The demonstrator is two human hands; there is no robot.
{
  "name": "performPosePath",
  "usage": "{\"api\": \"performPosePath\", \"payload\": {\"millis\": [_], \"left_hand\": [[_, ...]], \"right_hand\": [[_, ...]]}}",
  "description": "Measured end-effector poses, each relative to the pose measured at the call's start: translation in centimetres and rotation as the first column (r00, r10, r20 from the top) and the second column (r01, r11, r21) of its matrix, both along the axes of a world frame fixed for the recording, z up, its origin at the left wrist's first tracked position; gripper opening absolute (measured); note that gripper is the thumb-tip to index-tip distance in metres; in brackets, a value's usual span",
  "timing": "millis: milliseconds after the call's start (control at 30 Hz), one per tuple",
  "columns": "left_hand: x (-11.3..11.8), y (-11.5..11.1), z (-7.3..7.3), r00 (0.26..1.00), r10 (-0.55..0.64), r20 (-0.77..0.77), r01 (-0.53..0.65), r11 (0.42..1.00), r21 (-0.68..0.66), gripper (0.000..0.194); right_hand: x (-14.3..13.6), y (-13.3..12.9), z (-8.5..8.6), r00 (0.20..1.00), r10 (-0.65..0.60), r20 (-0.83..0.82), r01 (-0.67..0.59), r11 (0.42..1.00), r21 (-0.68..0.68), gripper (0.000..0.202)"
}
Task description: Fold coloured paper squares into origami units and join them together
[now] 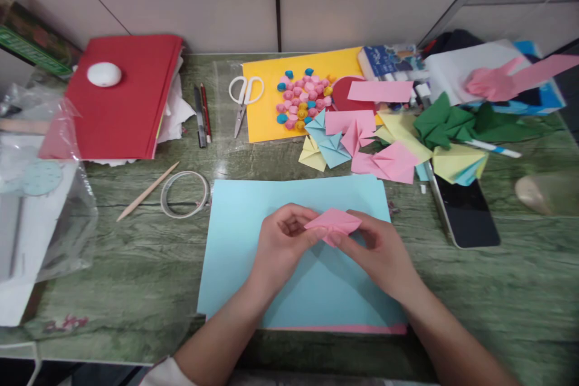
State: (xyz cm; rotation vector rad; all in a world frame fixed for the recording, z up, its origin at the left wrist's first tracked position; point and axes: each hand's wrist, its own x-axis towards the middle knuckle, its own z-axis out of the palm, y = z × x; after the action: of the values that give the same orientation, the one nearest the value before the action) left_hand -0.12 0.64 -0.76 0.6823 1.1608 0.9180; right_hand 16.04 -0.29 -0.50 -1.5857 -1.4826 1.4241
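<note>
A small piece of folded pink paper (335,221), pointed at its sides, is held between both hands in the head view. My left hand (287,235) pinches its left corner between thumb and fingers. On the other side, my right hand (375,247) grips the right part, with the thumb pressed on its lower edge. Beneath the hands lies a stack of light blue paper sheets (244,241), with a pink edge showing at the bottom. Fingers partly cover the folded paper's lower side.
Behind the sheets lie pink folded papers (384,161), green folded paper (446,120) and small paper rolls (303,96). White-handled scissors (245,99) rest at the back. To the left are a tape roll (184,194), a wooden stick (148,191) and a red folder (122,114). A phone (468,211) lies right.
</note>
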Motion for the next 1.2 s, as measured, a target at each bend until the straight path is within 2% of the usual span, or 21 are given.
{"api": "performPosePath", "payload": {"millis": [200, 333, 400, 467, 533, 667, 767, 833, 1033, 1100, 1200], "left_hand": [[-0.2, 0.2, 0.0, 1.000, -0.015, -0.021, 0.015, 1.000, 0.011, 0.014], [0.3, -0.3, 0.5, 0.977, 0.045, -0.209, -0.038, 0.999, 0.037, 0.016], [0.6, -0.7, 0.7, 0.936, 0.098, -0.339, -0.055, 0.990, 0.133, 0.016], [0.7, -0.9, 0.8, 0.908, 0.114, -0.404, -0.024, 0.975, 0.220, 0.018], [0.7, -0.8, 0.7, 0.924, 0.069, -0.377, 0.019, 0.974, 0.224, 0.025], [0.0, 0.1, 0.2, 0.987, -0.096, -0.131, 0.103, 0.994, 0.046, 0.029], [-0.2, 0.5, -0.1, 0.994, -0.107, 0.006, 0.107, 0.994, -0.022, 0.028], [-0.2, 0.5, -0.2, 0.997, -0.082, 0.003, 0.082, 0.996, -0.022, 0.026], [0.2, 0.3, 0.4, 0.991, -0.039, -0.130, 0.042, 0.999, 0.016, 0.025], [0.3, 0.3, 0.6, 0.992, -0.068, -0.102, 0.069, 0.998, 0.000, 0.027], [0.2, 0.3, 0.5, 0.992, -0.123, 0.023, 0.124, 0.991, -0.040, 0.027]], "right_hand": [[0.3, 0.0, -0.3, 0.999, -0.032, 0.010, 0.032, 0.999, 0.004, 0.012], [0.4, 0.0, -0.4, 0.999, -0.050, -0.020, 0.049, 0.999, -0.005, 0.012], [0.4, 0.0, -0.4, 0.998, -0.063, -0.024, 0.063, 0.998, -0.007, 0.012], [0.4, 0.0, -0.4, 0.997, -0.066, -0.029, 0.065, 0.998, -0.005, 0.013], [0.4, 0.0, -0.4, 0.998, -0.054, -0.030, 0.054, 0.999, -0.002, 0.013], [0.5, 0.1, 0.0, 0.999, -0.012, -0.039, 0.012, 1.000, -0.019, 0.015], [0.5, 0.2, 0.3, 0.999, 0.001, -0.052, -0.002, 1.000, -0.029, 0.015], [0.5, 0.2, 0.4, 0.998, 0.005, -0.067, -0.007, 0.999, -0.031, 0.014], [0.6, 0.2, 0.0, 0.995, 0.021, -0.095, -0.027, 0.998, -0.065, 0.016], [0.7, 0.2, -0.1, 0.993, 0.020, -0.118, -0.030, 0.996, -0.082, 0.016], [0.8, 0.3, -0.1, 0.983, 0.011, -0.184, -0.032, 0.994, -0.107, 0.016]]}}
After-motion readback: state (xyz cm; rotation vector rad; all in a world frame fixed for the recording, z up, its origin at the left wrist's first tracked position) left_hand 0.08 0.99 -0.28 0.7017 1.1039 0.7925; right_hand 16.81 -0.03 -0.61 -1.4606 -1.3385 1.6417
